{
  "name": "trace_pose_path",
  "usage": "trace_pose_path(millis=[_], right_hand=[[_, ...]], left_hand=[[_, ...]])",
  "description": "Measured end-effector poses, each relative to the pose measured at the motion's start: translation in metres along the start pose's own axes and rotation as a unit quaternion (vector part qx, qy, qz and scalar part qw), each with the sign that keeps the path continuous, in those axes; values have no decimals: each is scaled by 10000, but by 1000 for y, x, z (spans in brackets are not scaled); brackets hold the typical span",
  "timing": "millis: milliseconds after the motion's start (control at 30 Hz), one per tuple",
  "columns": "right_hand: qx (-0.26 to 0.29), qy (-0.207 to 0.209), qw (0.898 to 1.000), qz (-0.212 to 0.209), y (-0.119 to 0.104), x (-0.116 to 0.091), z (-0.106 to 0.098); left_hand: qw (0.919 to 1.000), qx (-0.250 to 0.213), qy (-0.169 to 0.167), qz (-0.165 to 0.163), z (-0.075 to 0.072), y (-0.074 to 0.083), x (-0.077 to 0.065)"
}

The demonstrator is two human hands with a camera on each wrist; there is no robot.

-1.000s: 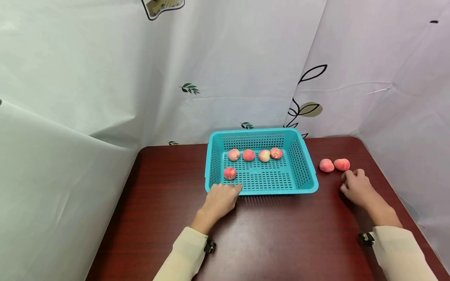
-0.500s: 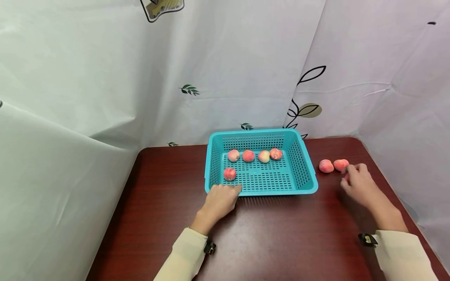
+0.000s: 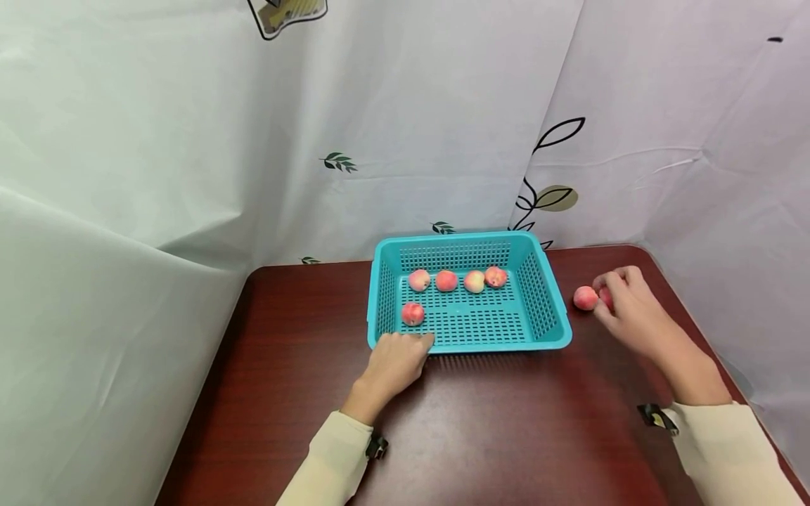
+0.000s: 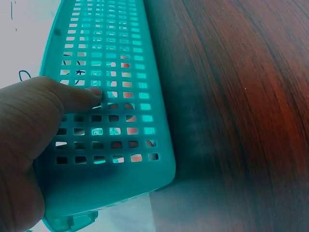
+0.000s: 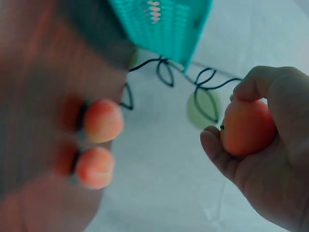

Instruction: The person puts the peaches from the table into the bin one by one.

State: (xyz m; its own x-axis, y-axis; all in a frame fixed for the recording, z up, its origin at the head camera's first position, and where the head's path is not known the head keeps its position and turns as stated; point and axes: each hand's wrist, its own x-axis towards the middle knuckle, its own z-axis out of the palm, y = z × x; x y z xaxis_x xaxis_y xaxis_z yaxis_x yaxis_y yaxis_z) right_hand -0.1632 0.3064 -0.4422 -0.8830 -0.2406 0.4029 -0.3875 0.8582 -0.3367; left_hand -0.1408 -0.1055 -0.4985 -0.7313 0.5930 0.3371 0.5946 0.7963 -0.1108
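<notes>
A turquoise plastic basket (image 3: 468, 344) with several peaches inside stands toward the back of the table. My left hand (image 3: 397, 357) grips its near rim at the left; in the left wrist view the thumb (image 4: 79, 99) presses on the perforated outer wall, and the other fingers are mostly hidden. To the right of the basket, my right hand (image 3: 635, 313) holds a peach (image 5: 248, 128) between thumb and fingers, raised off the table. Two more peaches lie side by side on the table, a nearer one (image 5: 104, 121) and another (image 5: 95, 167) in the right wrist view.
The dark red wooden table (image 3: 304, 393) ends at white fabric walls (image 3: 443, 126) with printed leaves at the back and sides. The basket's back edge is close to the rear fabric.
My right hand has picked up a peach and moved up and left, over the two peaches on the table. The left hand stays on the basket rim.
</notes>
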Motion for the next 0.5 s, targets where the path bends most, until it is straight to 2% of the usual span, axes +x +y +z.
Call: trace_pose_path(millis=[133, 300, 500], right_hand=[[42, 95, 9995, -283, -18, 13, -7], [-5, 476, 9954, -828, -36, 29, -9], [29, 470, 9934, -1045, -54, 40, -5]], left_hand=[[10000, 11, 50, 2, 1, 0, 0], [10000, -16, 85, -17, 1, 0, 0], [10000, -49, 14, -45, 0, 0, 0]])
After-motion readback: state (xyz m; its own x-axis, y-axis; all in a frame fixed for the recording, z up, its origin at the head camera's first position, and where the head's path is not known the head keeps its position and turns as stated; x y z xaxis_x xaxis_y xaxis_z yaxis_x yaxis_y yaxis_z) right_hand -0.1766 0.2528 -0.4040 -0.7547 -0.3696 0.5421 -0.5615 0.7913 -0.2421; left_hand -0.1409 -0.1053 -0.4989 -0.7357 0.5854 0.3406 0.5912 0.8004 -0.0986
